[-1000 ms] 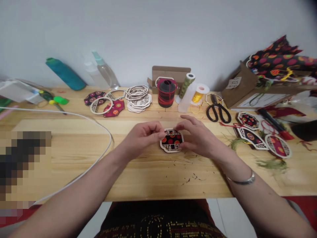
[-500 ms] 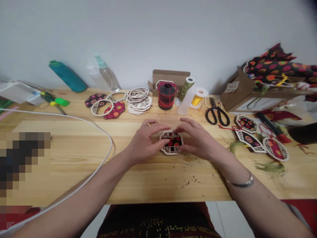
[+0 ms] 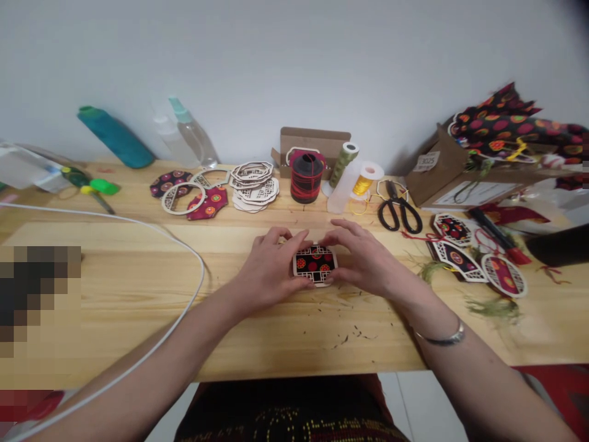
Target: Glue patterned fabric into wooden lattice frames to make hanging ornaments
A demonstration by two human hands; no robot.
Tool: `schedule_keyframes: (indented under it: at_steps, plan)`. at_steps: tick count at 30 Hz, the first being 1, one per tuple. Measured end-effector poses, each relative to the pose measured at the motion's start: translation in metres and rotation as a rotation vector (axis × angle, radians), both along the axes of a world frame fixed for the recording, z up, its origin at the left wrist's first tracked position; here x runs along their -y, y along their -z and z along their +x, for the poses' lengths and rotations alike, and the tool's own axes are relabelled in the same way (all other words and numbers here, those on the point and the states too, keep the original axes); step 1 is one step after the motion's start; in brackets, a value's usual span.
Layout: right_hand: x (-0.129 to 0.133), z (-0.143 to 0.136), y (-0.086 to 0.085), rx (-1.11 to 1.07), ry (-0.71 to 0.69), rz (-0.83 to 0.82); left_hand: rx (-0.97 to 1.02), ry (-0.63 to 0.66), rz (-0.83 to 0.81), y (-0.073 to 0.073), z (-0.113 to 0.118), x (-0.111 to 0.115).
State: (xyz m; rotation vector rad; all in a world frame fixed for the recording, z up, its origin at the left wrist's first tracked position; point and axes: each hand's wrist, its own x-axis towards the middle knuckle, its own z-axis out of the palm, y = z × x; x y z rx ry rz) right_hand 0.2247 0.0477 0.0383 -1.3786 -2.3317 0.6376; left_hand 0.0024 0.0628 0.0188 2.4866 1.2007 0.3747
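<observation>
A small lattice-framed ornament (image 3: pixel 315 264), with pale wooden fretwork over black fabric with red and orange dots, lies on the wooden table between my hands. My left hand (image 3: pixel 276 264) grips its left side, thumb at the near edge and fingers at the far edge. On the opposite side, my right hand (image 3: pixel 361 255) holds the right edge between thumb and fingers. Parts of the ornament's far edge are hidden behind my fingers.
Behind the hands stand a spool of red and black cord (image 3: pixel 306 178), a yellow thread spool (image 3: pixel 367 178) and black-handled scissors (image 3: pixel 399 212). Wooden frames (image 3: pixel 253 184) are stacked left of these. Finished-looking ornaments (image 3: pixel 504 274) lie right, before a cardboard box (image 3: pixel 442 169). A white cable (image 3: pixel 184 233) crosses the left.
My left thumb has moved from the ornament's middle down to its near edge, uncovering more of the dotted fabric. My right hand stays at the right edge. The view has shifted slightly.
</observation>
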Motion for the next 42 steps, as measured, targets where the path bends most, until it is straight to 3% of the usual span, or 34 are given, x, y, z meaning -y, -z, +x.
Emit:
schedule_keyframes:
  at_steps: [18, 32, 42]
  plan:
    - [0.001, 0.001, -0.002, -0.036, -0.043, -0.069, 0.083, 0.012, -0.181, -0.001, 0.003, -0.001]
    - [-0.002, 0.007, 0.004, -0.191, -0.102, 0.071, 0.115, 0.009, -0.162, -0.001, 0.002, 0.001]
    - [-0.003, 0.007, 0.0, -0.048, -0.077, 0.034, 0.148, 0.005, -0.208, -0.003, 0.002, -0.001]
